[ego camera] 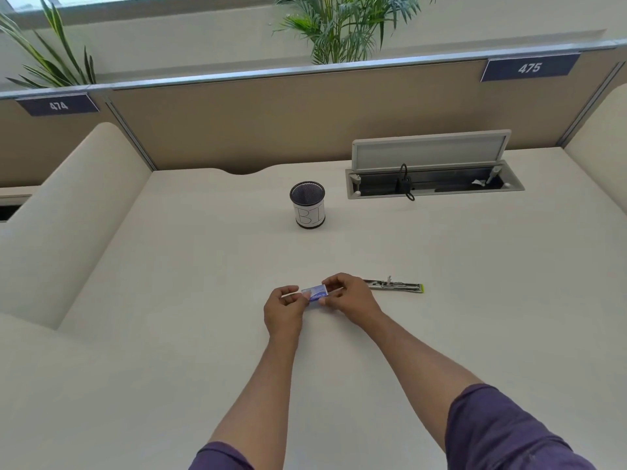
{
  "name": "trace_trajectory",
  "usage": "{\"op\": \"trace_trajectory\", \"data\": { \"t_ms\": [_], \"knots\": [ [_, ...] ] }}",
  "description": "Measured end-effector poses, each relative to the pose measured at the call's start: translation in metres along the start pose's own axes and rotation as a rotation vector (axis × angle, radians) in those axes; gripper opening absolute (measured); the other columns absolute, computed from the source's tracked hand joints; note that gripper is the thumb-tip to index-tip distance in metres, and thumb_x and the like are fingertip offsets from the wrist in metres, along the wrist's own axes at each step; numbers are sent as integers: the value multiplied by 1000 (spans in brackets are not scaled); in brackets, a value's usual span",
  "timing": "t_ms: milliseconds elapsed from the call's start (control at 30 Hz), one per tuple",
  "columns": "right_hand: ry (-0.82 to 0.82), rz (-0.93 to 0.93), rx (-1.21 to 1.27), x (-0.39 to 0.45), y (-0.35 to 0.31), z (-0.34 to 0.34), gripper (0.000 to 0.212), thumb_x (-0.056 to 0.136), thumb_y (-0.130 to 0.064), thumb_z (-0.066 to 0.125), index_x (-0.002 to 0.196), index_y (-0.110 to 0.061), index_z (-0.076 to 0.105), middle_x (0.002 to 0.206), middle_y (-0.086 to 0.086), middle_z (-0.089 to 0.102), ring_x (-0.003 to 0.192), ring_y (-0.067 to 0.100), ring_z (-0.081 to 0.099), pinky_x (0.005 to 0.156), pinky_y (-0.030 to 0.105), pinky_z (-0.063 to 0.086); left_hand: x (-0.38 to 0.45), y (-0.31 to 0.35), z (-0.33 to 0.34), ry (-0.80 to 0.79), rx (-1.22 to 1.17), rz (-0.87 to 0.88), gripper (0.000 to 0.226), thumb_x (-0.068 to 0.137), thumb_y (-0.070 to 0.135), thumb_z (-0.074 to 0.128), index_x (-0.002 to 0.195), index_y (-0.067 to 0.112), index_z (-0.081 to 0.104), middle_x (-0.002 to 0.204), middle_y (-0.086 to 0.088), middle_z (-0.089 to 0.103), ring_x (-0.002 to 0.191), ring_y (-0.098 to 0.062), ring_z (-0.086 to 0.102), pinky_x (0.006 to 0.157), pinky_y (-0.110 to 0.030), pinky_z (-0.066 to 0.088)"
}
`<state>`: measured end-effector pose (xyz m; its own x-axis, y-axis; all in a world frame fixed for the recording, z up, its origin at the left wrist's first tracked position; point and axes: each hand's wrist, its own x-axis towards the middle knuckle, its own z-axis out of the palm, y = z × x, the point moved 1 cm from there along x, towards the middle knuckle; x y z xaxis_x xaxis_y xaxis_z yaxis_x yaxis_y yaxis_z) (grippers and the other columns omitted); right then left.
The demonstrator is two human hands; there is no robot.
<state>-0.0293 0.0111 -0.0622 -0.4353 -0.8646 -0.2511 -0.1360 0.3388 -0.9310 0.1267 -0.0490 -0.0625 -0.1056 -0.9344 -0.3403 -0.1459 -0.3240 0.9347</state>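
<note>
A small blue and white box [315, 294] is held just above the cream desk [169, 300], near its middle. My left hand [284, 310] pinches the box's left end with curled fingers. My right hand [349, 298] grips its right end, thumb below and fingers over the top. An opened stapler [393, 285] with a green tip lies flat on the desk just right of my right hand. A black mesh pen cup [308, 204] with a white label stands farther back.
A cable tray [434, 184] with its lid raised is set into the desk at the back right, a black plug and cord inside. Beige partitions [271, 130] close the back and both sides. Plants stand behind.
</note>
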Motion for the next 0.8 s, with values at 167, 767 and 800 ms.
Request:
{"op": "trace_trajectory", "data": {
  "t_ms": [167,767,800],
  "knots": [
    [20,-32,20,1,-3,-1,35,70,-7,88,100,-15,73,92,4,75,67,11,68,67,26,55,4,2,-1,3,-76,-59,26,77,11,84,99,17,70,90,-12,79,80,-24,74,65,-30,48],
    [125,80,232,0,5,-10,19,83,8,70,100,-1,76,73,15,73,69,26,73,84,48,61,2,-1,-1,-216,403,281,29,83,15,79,111,20,76,104,13,70,93,2,64,76,-4,45],
    [143,80,211,0,5,-11,22,83,9,68,101,-1,74,71,14,72,68,26,73,81,47,61,3,-2,-2,-218,420,291,28,84,16,78,112,20,76,105,12,70,93,6,63,76,-3,44]
  ]
}}
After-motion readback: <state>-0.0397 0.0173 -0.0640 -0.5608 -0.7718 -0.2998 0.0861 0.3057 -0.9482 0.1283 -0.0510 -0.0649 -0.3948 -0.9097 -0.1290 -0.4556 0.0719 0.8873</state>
